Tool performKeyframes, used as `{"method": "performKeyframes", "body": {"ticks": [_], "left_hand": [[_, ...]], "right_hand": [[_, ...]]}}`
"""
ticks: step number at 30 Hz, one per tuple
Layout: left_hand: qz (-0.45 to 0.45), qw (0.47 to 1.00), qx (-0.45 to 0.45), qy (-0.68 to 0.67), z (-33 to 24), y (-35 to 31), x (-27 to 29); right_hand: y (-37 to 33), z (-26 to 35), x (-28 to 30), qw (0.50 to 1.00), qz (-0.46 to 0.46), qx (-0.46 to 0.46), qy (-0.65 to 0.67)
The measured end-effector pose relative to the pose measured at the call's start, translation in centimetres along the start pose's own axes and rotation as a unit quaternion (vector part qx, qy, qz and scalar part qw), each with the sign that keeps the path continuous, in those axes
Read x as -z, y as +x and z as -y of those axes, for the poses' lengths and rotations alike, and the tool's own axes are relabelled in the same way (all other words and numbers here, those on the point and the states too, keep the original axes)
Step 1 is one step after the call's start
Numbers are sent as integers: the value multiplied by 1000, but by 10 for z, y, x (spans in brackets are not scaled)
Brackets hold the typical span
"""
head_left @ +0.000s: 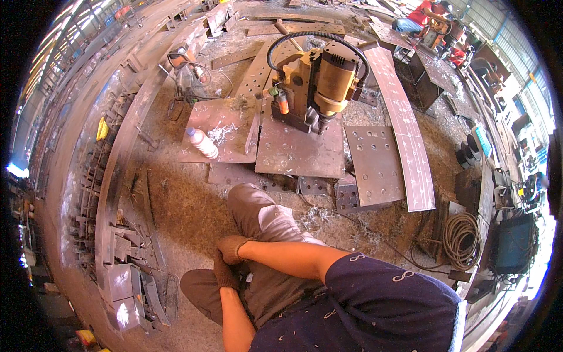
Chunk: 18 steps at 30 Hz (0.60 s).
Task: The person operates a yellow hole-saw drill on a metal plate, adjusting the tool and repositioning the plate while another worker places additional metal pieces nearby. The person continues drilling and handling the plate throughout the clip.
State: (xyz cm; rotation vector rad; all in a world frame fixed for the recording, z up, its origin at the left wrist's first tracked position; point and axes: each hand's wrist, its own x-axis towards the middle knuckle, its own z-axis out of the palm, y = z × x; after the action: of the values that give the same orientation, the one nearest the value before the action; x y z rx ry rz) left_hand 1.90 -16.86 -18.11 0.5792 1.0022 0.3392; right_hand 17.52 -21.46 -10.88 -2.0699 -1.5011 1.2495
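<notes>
Both my hands wear brown knit gloves and rest together over my bent leg. My right hand curls over my left hand, whose fingers are hidden. Beyond my knee, apart from both hands, a yellow magnetic drill stands upright on a steel plate. Its bit end is low over the plate, near several round marks. A black corrugated hose arches over the drill. Left of it, a white bottle with a blue cap leans over another plate strewn with metal shavings.
A plate with rows of holes and a long marked strip lie to the right. A coiled hose sits farther right. An orange power tool lies at back left. At far right, a person in red sits by another machine.
</notes>
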Motion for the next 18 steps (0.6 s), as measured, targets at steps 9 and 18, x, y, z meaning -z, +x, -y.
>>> {"method": "performKeyframes", "body": {"ticks": [9,18], "left_hand": [[-22,998,-34,39,2,5,4],[-154,873,-318,336,-78,-49,-31]], "right_hand": [[0,-6,-3,1000,-9,7,10],[11,-15,-4,996,-83,23,23]]}}
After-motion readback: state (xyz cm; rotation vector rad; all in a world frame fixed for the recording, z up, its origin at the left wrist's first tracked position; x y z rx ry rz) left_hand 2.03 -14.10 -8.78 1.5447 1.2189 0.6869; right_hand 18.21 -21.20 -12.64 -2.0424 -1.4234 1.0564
